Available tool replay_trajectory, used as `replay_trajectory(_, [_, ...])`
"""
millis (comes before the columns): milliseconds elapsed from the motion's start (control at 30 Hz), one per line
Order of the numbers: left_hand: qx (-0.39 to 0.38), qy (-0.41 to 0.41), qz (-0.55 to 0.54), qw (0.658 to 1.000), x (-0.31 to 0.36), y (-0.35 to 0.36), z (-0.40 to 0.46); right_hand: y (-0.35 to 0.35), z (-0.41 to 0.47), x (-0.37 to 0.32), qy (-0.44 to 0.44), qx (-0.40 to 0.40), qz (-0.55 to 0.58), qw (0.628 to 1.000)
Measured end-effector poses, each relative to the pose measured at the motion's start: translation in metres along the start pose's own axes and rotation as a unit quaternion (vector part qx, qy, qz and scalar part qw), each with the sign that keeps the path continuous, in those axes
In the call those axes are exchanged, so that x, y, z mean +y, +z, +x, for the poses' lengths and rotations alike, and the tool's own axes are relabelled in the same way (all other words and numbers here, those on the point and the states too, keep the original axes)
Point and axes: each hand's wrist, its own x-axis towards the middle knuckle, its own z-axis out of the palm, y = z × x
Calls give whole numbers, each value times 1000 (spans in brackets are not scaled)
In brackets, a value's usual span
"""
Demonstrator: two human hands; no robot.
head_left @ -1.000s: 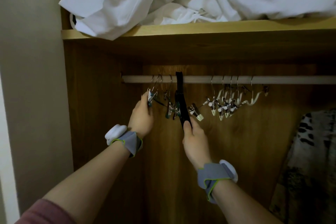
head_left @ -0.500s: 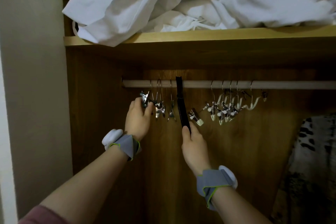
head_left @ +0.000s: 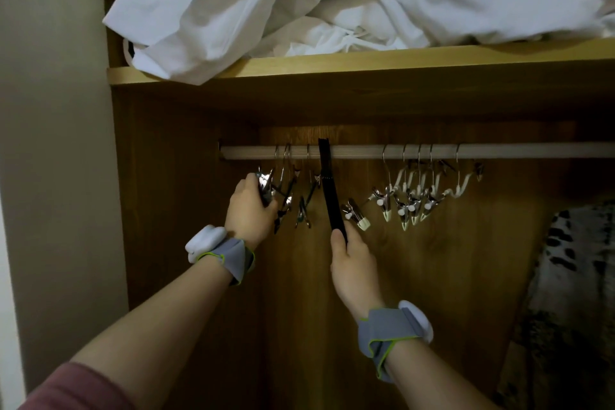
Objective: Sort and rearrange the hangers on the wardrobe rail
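Observation:
A pale wardrobe rail [head_left: 352, 151] runs across the cupboard. At its left end hang three dark metal clip hangers [head_left: 301, 200]; my left hand [head_left: 249, 213] grips the clip of the leftmost one. A black strap [head_left: 329, 190] hangs over the rail just to their right, and my right hand [head_left: 352, 263] holds its lower end. Further right, a bunch of several white-tipped clip hangers [head_left: 412, 200] hangs close together, with one loose clip [head_left: 356, 213] reaching toward the strap.
White bedding [head_left: 299, 0] is piled on the wooden shelf [head_left: 416, 58] above and droops over its left front edge. A leopard-print garment [head_left: 572, 293] hangs at the lower right. The cupboard's side wall [head_left: 159, 210] is close on the left.
My left hand has slid left along the rail with the dark hangers, spreading them apart. My right hand still holds the black strap, which now hangs straighter.

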Motion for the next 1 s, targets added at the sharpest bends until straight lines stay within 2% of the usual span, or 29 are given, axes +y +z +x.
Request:
replay_trajectory(233, [33,-35,74,996,2,5,6,-1,-2,-6,-1,-2,-12,1000])
replay_trajectory(533, [52,-123,-26,991,10,4,14,3,0,-2,5,3,-19,1000])
replay_trajectory(733, [75,-121,-76,987,15,4,15,-3,-3,-8,4,-2,-10,1000])
replay_trajectory(833, [72,-120,-54,989,19,5,14,-4,-4,-9,3,-2,-14,1000])
replay_trajectory(1000, [36,-177,-25,983,19,7,13,-4,-4,-8,0,-2,-20,1000])
